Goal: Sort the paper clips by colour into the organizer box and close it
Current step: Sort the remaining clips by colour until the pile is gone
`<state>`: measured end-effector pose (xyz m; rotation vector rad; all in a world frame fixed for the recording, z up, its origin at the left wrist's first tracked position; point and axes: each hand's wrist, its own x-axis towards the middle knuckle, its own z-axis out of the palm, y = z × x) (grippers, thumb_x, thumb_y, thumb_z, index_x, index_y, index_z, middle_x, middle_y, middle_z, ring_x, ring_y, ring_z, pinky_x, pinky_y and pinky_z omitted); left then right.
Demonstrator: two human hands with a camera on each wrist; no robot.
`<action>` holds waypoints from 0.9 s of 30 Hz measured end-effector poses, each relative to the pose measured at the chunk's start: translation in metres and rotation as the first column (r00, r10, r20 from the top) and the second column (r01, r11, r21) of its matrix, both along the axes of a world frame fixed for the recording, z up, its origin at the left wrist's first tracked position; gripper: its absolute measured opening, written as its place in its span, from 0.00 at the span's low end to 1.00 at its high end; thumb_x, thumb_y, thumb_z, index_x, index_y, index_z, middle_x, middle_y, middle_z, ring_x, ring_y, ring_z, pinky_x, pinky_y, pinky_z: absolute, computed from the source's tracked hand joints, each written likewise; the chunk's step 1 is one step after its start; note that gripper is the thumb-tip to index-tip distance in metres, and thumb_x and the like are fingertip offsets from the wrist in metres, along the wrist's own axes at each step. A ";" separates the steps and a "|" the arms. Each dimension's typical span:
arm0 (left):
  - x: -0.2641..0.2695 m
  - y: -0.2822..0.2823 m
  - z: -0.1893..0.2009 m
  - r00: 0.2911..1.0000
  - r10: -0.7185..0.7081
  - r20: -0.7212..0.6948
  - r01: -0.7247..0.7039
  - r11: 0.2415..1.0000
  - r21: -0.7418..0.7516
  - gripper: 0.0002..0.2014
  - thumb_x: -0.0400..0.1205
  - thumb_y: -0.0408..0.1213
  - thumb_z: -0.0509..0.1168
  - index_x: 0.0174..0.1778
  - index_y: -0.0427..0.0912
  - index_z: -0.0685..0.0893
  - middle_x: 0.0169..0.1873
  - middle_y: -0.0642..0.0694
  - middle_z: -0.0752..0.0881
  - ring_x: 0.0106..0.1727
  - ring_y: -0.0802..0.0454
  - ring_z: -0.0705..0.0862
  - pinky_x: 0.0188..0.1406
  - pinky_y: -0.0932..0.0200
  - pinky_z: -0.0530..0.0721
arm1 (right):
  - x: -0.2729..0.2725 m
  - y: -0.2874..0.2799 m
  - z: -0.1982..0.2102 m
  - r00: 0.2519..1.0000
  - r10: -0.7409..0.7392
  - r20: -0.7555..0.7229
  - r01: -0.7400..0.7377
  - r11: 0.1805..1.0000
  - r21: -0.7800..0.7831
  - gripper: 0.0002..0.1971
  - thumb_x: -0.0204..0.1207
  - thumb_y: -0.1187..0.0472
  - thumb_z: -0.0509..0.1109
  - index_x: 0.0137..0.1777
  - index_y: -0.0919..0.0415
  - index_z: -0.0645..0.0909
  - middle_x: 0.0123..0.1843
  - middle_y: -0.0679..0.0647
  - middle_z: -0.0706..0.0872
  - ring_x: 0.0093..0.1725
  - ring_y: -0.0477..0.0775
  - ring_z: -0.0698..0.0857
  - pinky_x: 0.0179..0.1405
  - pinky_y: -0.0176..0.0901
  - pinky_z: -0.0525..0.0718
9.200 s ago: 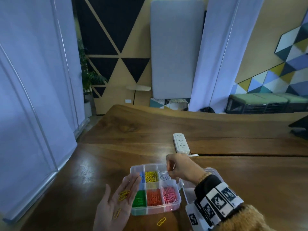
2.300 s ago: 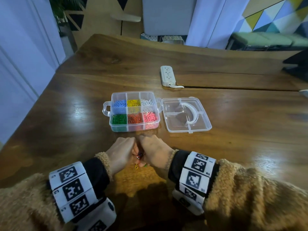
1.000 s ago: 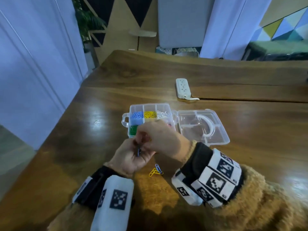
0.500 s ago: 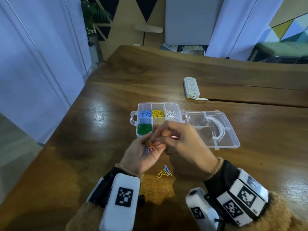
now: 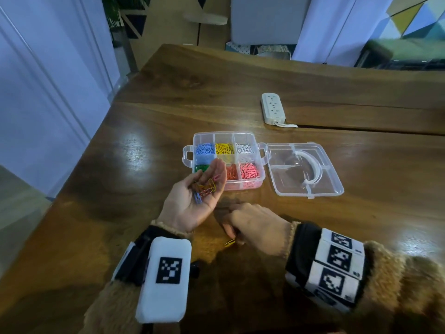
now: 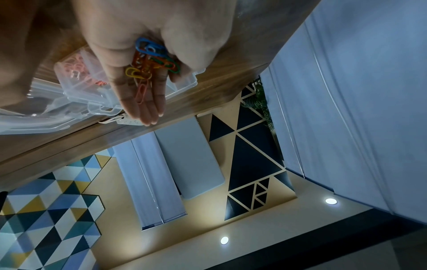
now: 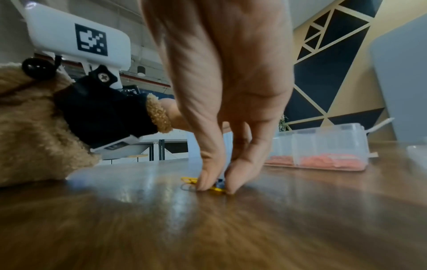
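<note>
Organizer box (image 5: 261, 175) lid open, 6 compartments colour-sorted; left hand (image 5: 192, 203) flat cupping mixed clips (image 5: 204, 188); right hand (image 5: 252, 227) grip pinches table clips (image 7: 216, 189)

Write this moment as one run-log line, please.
left hand: palm up, cradling mixed clips | right hand: pinching table clips | organizer box: lid open

Right hand (image 5: 255, 231) hides clips (image 5: 230, 242) beneath fingertips.

Glossy wooden table (image 5: 361, 213), clear smooth plastic organizer box (image 5: 261, 162), fleecy sleeve (image 5: 409, 297).
</note>
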<state>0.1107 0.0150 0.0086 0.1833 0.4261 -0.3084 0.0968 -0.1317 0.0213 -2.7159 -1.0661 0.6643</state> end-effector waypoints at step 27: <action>-0.008 -0.020 -0.008 0.994 -0.111 -0.010 0.111 0.976 0.189 0.20 0.89 0.35 0.47 0.63 0.26 0.79 0.61 0.30 0.85 0.57 0.38 0.87 0.59 0.41 0.82 | 0.038 -0.040 0.051 0.886 -0.170 -0.431 0.285 0.934 0.216 0.12 0.70 0.75 0.70 0.37 0.59 0.74 0.26 0.45 0.86 0.29 0.43 0.85 0.34 0.32 0.83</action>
